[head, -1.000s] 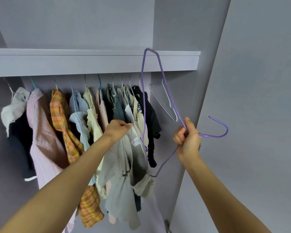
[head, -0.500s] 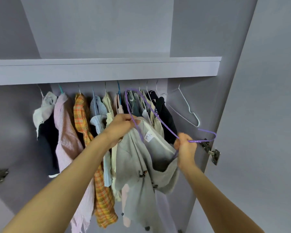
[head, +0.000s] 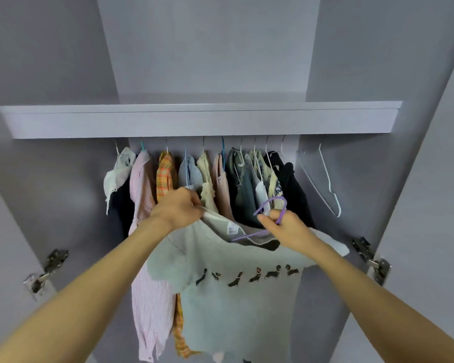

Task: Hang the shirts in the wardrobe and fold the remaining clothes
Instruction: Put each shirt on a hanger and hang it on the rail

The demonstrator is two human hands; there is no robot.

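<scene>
A grey T-shirt [head: 236, 305] with a row of small dog prints hangs spread out in front of the wardrobe. My left hand [head: 178, 208] pinches its collar at the left shoulder. My right hand [head: 286, 226] grips the neck of a purple wire hanger [head: 270, 205]; the hook stands above my fingers and one arm of the hanger runs into the shirt's neck opening. The rest of the hanger is hidden inside the shirt.
Several garments [head: 165, 174] hang on the rail under a grey shelf [head: 199, 121]. An empty white hanger [head: 325, 184] hangs at the rail's right end. Open doors with metal hinges [head: 45, 271] [head: 372, 258] flank the wardrobe on both sides.
The purple hanger came down from upright and slid into the shirt's neck. The crumpled shirt has opened out flat, showing its dog prints. The view pulled back and tilted up.
</scene>
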